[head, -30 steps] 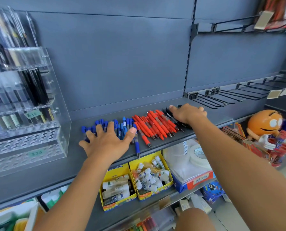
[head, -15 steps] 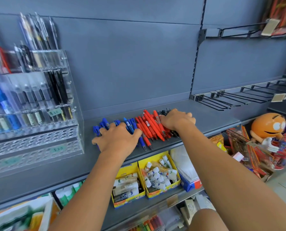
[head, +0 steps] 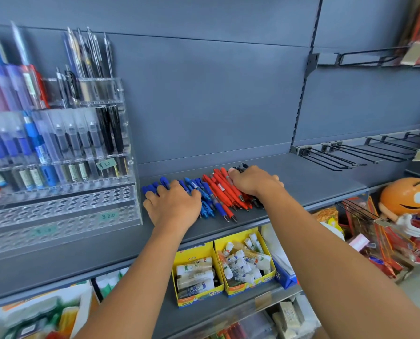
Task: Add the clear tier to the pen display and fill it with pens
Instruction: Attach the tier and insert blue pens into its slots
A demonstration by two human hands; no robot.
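Note:
A row of loose pens lies on the grey shelf (head: 314,182): blue pens (head: 205,195) on the left, red pens (head: 222,192) in the middle, black pens (head: 240,167) on the right. My left hand (head: 173,204) rests palm down on the blue pens with its fingers spread. My right hand (head: 255,182) is cupped over the right end of the row, fingers curled round the black and red pens. The clear acrylic pen display (head: 57,211) stands at the left. Its upper tiers hold pens, and its two lower tiers show empty holes.
Bare wire hooks (head: 345,155) stick out of the back panel at the right. Two yellow boxes of glue sticks (head: 223,265) sit on the shelf below. An orange figure (head: 407,199) stands at the far right.
Both hands have drawn closer together and pushed the spread pens into a tighter bunch. The right hand has gone from flat to cupped. The view has shifted left towards the display.

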